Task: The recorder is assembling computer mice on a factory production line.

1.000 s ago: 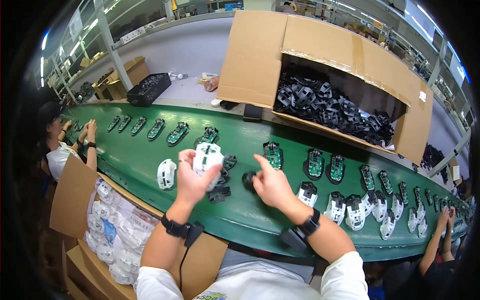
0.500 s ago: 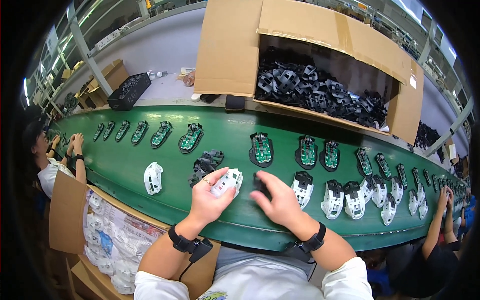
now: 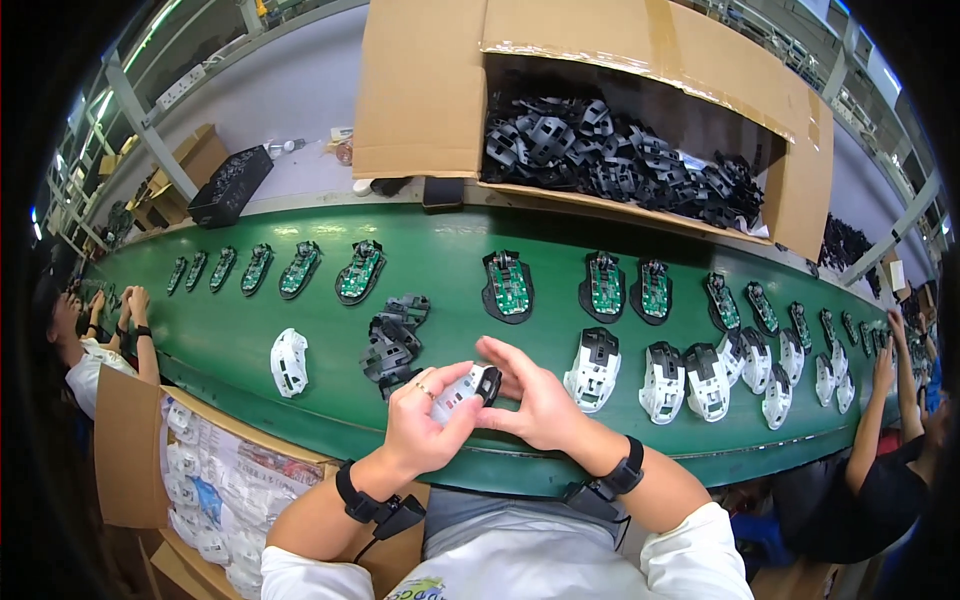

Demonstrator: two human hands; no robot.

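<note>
In front of my waist, my left hand point(image 3: 424, 428) is closed around a white plastic mouse shell point(image 3: 456, 393). My right hand point(image 3: 541, 402) has its thumb and fingers around a black plastic insert point(image 3: 488, 384), which touches the upper right end of that shell. Whether the two are joined cannot be seen behind the fingers. Just beyond my left hand lies a small pile of black plastic inserts point(image 3: 392, 345) on the green belt. A lone white shell point(image 3: 289, 363) rests farther left. To the right stand several white shells with black inserts point(image 3: 594, 372).
Mouse bases with green circuit boards point(image 3: 508, 288) line the far side of the green conveyor belt point(image 3: 450, 245). Behind it, an opened cardboard box point(image 3: 420, 100) holds many black parts. A carton point(image 3: 130, 450) of bagged white shells stands at lower left. Other people work at both ends.
My right hand has come left, bringing the black insert from apart to against the white shell. My left hand still holds the shell. The whole view has shifted slightly.
</note>
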